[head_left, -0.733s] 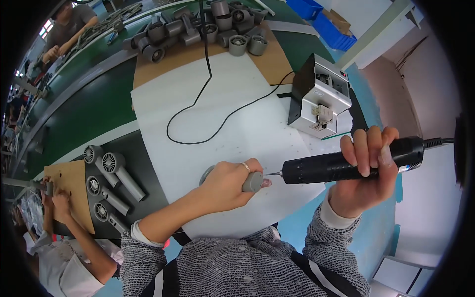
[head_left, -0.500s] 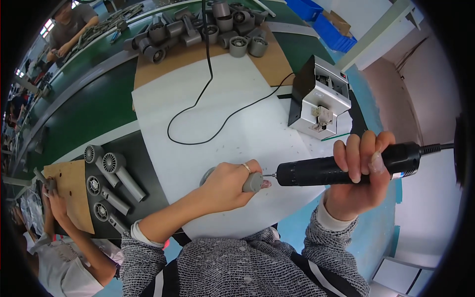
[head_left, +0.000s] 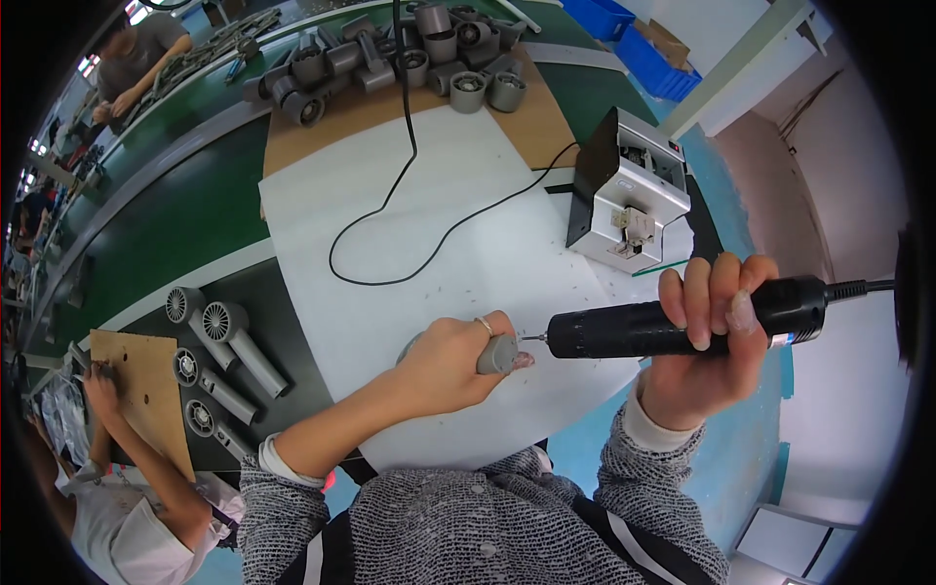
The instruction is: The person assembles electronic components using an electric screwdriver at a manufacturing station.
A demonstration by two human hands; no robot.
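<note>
My left hand [head_left: 447, 366] is closed round the handle of a grey handheld fan [head_left: 497, 355], whose round end points right. The rest of the fan is mostly under the hand, just above a white sheet [head_left: 468, 244]. In my right hand [head_left: 717, 336] is a black electric screwdriver [head_left: 614, 330], held level with its thin bit pointing left. The bit's tip is close to the handle's end, a little above and apart from its face as seen here.
Several grey fans [head_left: 229, 327] lie at the left, beside a co-worker's hand [head_left: 99, 390] over a brown board. More grey fan parts [head_left: 468, 91] are heaped at the back on cardboard. A silver screw-feeder-like machine [head_left: 634, 200] stands right. A black cable [head_left: 414, 136] crosses the sheet.
The screwdriver has shifted slightly up and its bit has come off the handle's end. My left hand stays nearly still. The co-worker's hand at the left has moved a little.
</note>
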